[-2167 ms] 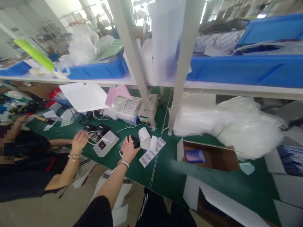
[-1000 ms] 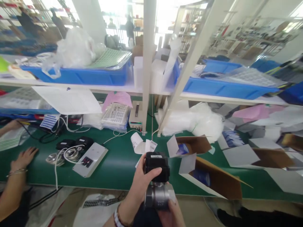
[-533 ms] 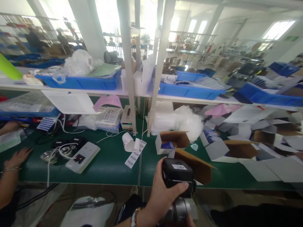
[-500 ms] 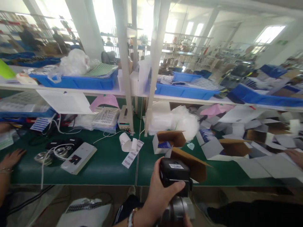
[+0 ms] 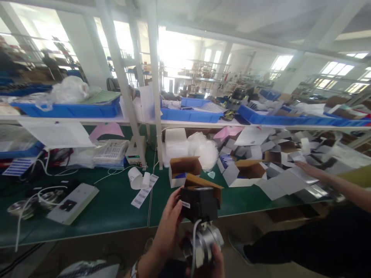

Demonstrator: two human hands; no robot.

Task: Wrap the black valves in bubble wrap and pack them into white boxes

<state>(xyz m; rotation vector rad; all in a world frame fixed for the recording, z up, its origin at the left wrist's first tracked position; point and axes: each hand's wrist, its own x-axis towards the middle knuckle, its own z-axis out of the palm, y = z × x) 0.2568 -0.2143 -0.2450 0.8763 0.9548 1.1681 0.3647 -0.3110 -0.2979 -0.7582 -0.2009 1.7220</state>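
Note:
I hold a motorized valve in front of the bench edge: a black actuator box on top, a silvery metal valve body below, a white cable hanging from it. My left hand is closed around the left side of the black box. Lower down, my right hand grips the metal body from the right; only its fingers show. Just behind the valve an open white carton with brown inner flaps is partly hidden. Another open carton with something blue inside sits behind it.
On the green bench lie a label strip, a grey control box and metal valves. Flat white cartons lie right, touched by a co-worker's hand. Blue trays fill the shelf above.
My view has swung to the right. The valve has turned in my hands, so its cable and metal body now show. The co-worker's arm on the right has come further into view.

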